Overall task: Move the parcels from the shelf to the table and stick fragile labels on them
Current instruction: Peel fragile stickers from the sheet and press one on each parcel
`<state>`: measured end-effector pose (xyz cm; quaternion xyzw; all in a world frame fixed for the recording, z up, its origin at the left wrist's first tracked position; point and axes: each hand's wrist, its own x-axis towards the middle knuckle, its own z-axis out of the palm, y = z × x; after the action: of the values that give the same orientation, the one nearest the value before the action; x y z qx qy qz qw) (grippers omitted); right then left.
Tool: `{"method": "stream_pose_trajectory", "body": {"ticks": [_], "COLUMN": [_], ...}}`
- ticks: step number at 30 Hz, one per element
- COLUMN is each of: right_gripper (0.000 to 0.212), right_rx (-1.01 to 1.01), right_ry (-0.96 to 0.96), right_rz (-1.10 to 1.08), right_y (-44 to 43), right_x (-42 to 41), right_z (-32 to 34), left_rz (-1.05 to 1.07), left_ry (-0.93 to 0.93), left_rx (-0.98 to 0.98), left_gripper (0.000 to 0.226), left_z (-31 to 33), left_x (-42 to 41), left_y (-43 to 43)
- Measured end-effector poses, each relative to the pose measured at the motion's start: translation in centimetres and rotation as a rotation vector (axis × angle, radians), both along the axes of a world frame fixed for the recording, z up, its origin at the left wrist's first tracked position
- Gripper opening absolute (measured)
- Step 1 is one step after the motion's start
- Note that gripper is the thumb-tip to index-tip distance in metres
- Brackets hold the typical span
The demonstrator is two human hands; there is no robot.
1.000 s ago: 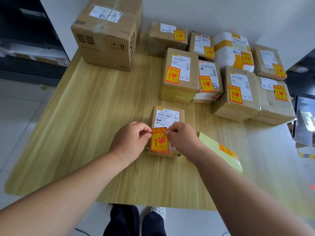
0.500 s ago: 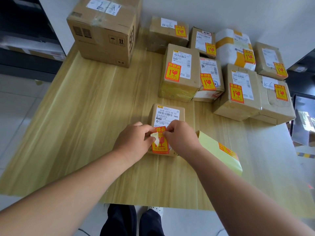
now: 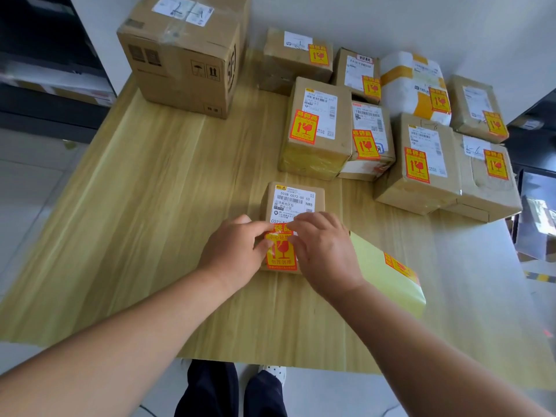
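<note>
Honestly, there's only the head cam to go on, and a fair bit of it is covered up. The small parcel [image 3: 319, 200] sits mid-tabletop [image 3: 144, 224], closer to me than the rest. Both hands are over it, so its near half barely shows.

The fragile label [image 3: 282, 254] lies on that near half. Its right edge is tucked under the right hand [image 3: 325, 254] and its top corners are under fingertips.
- **Left hand [image 3: 234, 254]:** grip closed on the label's left edge, thumb and forefinger pinching.
- **Right hand:** grip closed on the upper right corner, though I can't see which fingers do the pinching.

The white shipping label [image 3: 294, 200] is partly covered too, and its small print is unreadable. Just right of the parcel, a yellow backing strip [image 3: 382, 284] pokes out from behind the right wrist, with one sticker on it. The big carton [image 3: 180, 61] at the back left is cut off by the top of the frame. The shelf [image 3: 45, 85] on the left is dark and blurry.

Counts:
- **Parcels:** ten on the tabletop, namely the small one, the big carton and eight parcels [image 3: 319, 158] clustered at the back right.
- **Orange stickers:** ten, one on each of those eight, one under the hands and one on the strip.
</note>
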<state>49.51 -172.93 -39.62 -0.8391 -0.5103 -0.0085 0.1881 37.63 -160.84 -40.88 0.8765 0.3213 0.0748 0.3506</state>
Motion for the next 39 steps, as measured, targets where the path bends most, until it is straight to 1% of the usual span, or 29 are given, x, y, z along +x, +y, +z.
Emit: {"method": "stream_pose_trajectory", "body": {"ticks": [3,7,10,14,19,28,31,34,36,39], "right_gripper": [0.037,0.041,0.041,0.041,0.041,0.044,0.04,0.039,0.038,0.037], "right_rx": [-0.046,-0.096,-0.053,0.03,0.07,0.131,0.15,0.165,0.177,0.182], "right_ry": [-0.106,-0.141,-0.135,-0.18,-0.216,-0.224,-0.234,-0.241,-0.246,-0.245], "right_rz": [0.114,0.165,0.167,0.171,0.182,0.185,0.188,0.192,0.196,0.197], "right_y": [-1.0,-1.7,-1.8,-2.5,-2.8,-2.8,-2.8,-2.6,-2.6,-2.7], "right_x": [-0.1,0.2,0.1,-0.1,0.1,0.5,0.5,0.7,0.9,1.0], "right_z": [-1.1,-2.8,-3.5,-4.0,-5.0,-5.8,-6.0,-5.9,-5.9,-6.1], "left_rz": [-0.001,-0.035,-0.056,-0.123,-0.137,-0.17,-0.183,-0.19,-0.183,-0.147], "left_ry": [-0.013,-0.005,-0.029,-0.046,-0.015,-0.016,-0.009,-0.014,-0.023,-0.038], "left_rx": [0.051,0.159,0.279,0.437,0.445,0.529,0.561,0.595,0.58,0.486], "left_gripper": [0.035,0.037,0.04,0.046,0.059,0.061,0.065,0.063,0.062,0.06], "left_z": [-0.2,-0.6,-0.9,-1.4,-2.0,-2.4,-2.7,-2.9,-3.1,-3.2], "left_x": [-0.1,-0.4,-0.6,-0.9,-1.0,-1.1,-1.0,-1.1,-1.0,-1.0], "left_y": [-0.2,-0.3,-0.3,-0.7,-0.8,-0.6,-0.4,-0.2,-0.2,-0.2]}}
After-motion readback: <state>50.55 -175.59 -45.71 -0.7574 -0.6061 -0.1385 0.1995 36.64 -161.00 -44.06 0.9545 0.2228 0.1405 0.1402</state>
